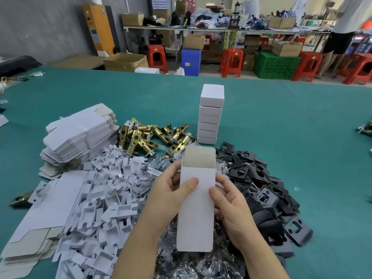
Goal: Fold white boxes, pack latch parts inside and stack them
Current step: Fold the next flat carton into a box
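We see two bare hands holding a white box (196, 200) above a heap of clear plastic bags (193, 264). The left hand (171, 190) has its grip closed on the box's left edge, thumb across the front; the right hand (227, 200) grips the right edge. The box's top flap stands open. Left lie white inserts (104, 194) and flat box blanks (80, 131); right, black plates (259, 188). Beyond are brass latches (149, 137), then a stack of folded boxes (210, 115) on the green surface (291, 121).
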{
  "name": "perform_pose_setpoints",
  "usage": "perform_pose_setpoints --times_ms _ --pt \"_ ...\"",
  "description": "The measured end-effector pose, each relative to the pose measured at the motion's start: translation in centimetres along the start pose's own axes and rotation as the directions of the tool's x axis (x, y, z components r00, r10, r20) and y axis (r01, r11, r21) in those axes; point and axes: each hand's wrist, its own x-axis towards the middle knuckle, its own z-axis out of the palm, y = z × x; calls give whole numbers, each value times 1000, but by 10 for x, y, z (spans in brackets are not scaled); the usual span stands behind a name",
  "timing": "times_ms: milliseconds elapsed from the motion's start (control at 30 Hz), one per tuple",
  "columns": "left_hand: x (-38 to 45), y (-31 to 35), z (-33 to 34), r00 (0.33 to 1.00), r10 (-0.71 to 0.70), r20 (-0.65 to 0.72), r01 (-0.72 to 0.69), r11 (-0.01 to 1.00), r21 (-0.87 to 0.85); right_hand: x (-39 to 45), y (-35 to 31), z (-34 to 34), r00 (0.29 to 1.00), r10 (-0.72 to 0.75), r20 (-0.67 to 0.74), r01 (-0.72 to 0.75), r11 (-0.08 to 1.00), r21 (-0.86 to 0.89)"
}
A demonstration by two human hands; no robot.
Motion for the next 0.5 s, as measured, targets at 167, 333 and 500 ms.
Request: perform_pose_setpoints --times_ms 167,333,500 --pt "1 -2 0 1000 -2 5 2 1000 -15 0 0 1 999 -34 19 34 999 0" --pt "4 -3 -5 998 -57 17 57 998 -17 -1 1 0 998 -22 66 23 999 -22" --pt "4 -5 -6 996 -81 34 82 996 -19 -1 1 -5 999 -9 51 11 999 -42"
